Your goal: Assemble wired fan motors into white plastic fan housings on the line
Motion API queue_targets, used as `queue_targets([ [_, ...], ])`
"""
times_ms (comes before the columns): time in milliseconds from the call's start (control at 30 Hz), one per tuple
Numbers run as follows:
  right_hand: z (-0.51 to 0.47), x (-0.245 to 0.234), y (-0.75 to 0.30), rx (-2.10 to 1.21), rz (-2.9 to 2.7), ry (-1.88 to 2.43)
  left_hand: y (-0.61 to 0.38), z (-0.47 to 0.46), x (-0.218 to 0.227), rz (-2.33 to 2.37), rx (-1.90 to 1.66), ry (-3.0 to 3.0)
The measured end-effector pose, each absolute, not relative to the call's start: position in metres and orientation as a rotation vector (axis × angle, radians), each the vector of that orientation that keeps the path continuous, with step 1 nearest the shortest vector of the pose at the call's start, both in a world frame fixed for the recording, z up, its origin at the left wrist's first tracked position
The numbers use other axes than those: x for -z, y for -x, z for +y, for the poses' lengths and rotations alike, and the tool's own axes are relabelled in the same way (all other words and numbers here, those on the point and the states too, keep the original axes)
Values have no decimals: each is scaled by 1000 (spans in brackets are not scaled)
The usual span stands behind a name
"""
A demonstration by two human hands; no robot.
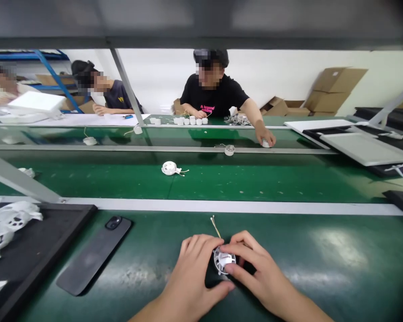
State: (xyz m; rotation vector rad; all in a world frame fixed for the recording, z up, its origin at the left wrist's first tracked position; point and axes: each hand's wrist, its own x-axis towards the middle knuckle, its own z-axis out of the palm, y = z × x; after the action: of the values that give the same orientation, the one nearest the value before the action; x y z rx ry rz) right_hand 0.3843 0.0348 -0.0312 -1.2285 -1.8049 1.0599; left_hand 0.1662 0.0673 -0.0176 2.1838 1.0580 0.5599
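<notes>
On the green bench in front of me is a small round white part (225, 259) with an open ring-shaped frame. Thin wires (216, 226) stick out from its far side. My left hand (192, 270) curls around its left side, fingers at the far edge and thumb at the near edge. From the right, my right hand (263, 273) closes on it, with index finger and thumb on the raised white centre. The fingers cover part of the rim, so its underside is hidden.
A dark phone (94, 255) lies to the left, beside a black tray (36, 264) of white plastic pieces (15, 221). Beyond the pale rail (221, 205), a white wired part (169, 168) sits on the green belt (272, 179). Across from me, a co-worker's hand (264, 135) holds another part.
</notes>
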Motion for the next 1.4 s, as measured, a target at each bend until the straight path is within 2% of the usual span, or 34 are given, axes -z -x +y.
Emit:
queue_targets([
  [167, 36, 31, -375, -972, -1778, 1254, -165, 70, 15, 1008, -591, -2161],
  [467, 70, 33, -321, -910, -1910, 1283, -107, 97, 2, 1034, -409, -2205],
  [600, 154, 3, -312, -761, -2213, 1244, -76, 116, 1, 1194, -534, -2224],
  [767, 302, -35, -338, -224, -1885, 1595, -54, 135, 8, 1361, -693, -2173],
  [933, 362, -34, -340, -78, -1837, 1640, -49, 146, 22, 1353, -712, -2133],
  [1100, 328, 3, -346, -72, -2067, 1505, -47, 149, 28, 1308, -712, -2163],
  [1300, 164, 42, -361, -157, -2318, 1271, -46, 141, 21, 1365, -821, -2268],
  [1400, 93, 50, -359, -304, -2439, 1045, -58, 124, 10, 1306, -1015, -2459],
])
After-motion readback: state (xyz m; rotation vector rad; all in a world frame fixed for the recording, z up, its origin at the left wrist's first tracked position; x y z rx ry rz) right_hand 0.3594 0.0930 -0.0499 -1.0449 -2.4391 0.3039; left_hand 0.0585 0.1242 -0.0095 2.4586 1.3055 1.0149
